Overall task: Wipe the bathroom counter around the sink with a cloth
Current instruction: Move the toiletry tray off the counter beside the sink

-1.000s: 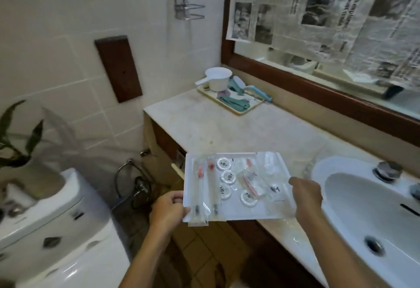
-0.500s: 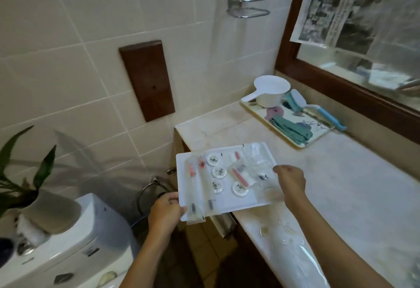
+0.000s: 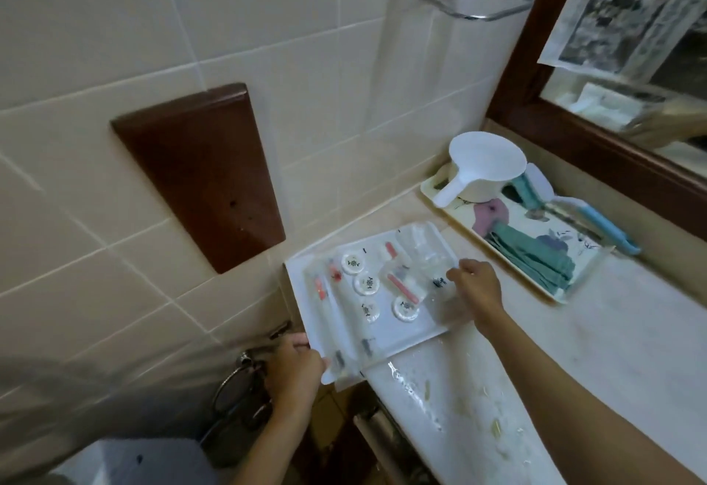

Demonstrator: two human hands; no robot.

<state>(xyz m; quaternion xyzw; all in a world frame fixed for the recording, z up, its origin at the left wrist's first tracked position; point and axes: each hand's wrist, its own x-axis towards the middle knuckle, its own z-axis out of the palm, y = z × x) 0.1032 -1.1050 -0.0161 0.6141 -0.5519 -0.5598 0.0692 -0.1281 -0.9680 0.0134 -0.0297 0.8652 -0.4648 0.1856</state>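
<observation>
white tray (image 3: 386,335) now over counter's (image 3: 574,331) left end

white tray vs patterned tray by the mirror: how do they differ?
The white tray is gripped by both hands, left hand and right hand, and overhangs the counter edge; the patterned tray rests fully on it. The white tray carries small wrapped toiletries; the patterned tray holds a ladle and folded green cloth. Both are flat and rectangular.

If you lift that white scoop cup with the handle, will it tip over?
Probably not easily. The white plastic scoop cup stands upright on the flowered tray, wide-mouthed, and looks light. Its long handle sticks out sideways, so a knock there might tilt or slide it.
</observation>
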